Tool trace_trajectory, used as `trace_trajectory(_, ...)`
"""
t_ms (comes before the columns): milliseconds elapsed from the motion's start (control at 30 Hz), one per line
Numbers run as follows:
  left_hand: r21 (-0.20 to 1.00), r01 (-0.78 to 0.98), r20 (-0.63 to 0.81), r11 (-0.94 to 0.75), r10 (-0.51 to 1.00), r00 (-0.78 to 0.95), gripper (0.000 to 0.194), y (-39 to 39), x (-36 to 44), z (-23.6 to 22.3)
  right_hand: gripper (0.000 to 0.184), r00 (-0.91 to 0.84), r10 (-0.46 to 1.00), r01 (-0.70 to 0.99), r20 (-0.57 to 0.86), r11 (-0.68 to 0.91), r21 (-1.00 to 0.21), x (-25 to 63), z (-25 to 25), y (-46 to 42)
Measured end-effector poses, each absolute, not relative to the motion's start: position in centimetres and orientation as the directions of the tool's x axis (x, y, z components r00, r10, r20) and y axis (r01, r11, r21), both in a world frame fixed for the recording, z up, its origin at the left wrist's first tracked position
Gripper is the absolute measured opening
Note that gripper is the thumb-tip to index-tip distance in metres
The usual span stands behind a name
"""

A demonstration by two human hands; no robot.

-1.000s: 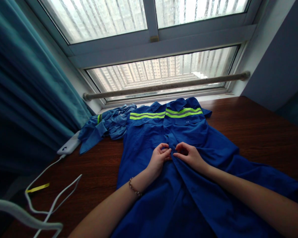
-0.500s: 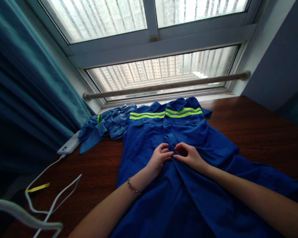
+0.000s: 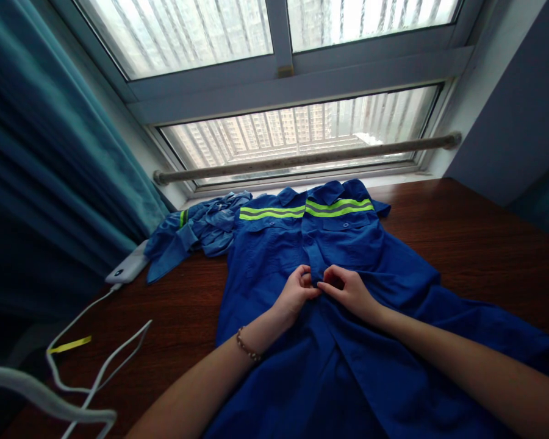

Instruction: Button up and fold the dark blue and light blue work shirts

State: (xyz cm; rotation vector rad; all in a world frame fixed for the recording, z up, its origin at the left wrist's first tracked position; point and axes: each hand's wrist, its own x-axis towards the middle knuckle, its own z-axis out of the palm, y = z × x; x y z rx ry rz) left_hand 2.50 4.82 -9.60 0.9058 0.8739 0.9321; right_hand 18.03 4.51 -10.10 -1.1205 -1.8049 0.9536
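As left hand (image 3: 296, 294) and right hand (image 3: 351, 294) pinch its placket (image 3: 317, 257), the blue shirt (image 3: 263, 256) lies spread
Lime-and-grey chest stripes (image 3: 338, 208), front parted below — both grips closed

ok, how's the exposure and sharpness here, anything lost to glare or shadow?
Head view: upper window panes bright and washed out; curtain nearly black low down. Also head view: lower front of the blue shirt dim, near white cable soft; left hand and right hand legible, fingertip contact too small to tell.
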Motion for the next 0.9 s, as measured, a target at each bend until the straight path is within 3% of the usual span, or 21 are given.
trace_trajectory(300,0.938,-0.214,-0.189,0.272,0.921,0.340,0.044,4.9,2.6,-9.9,0.022,-0.328,0.922,0.359,0.204,0.322,-0.876,18.2,-10.6,5.2)
trace_trajectory(500,0.999,-0.026,-0.033,0.044,0.951,0.306,0.036,6.4,1.8,-11.0,0.019,-0.222,0.966,0.316,0.135,0.202,-0.927,19.2,-9.4,6.3)
trace_trajectory(633,0.995,0.071,0.054,-0.076,0.962,0.267,0.035,8.8,1.0,-11.1,0.015,-0.225,0.957,0.331,0.182,0.251,-0.910,19.9,-6.3,5.5)
trace_trajectory(800,0.981,0.115,0.112,-0.154,0.944,0.310,0.036,12.9,0.0,-11.0,0.019,-0.409,0.898,0.546,0.166,0.386,-0.744,19.6,-5.7,2.5)
trace_trajectory(900,0.976,0.162,0.089,-0.147,0.943,0.321,0.038,14.9,0.0,-10.5,0.026,-0.393,0.902,0.684,0.181,0.418,-0.597,19.0,-7.4,1.4)
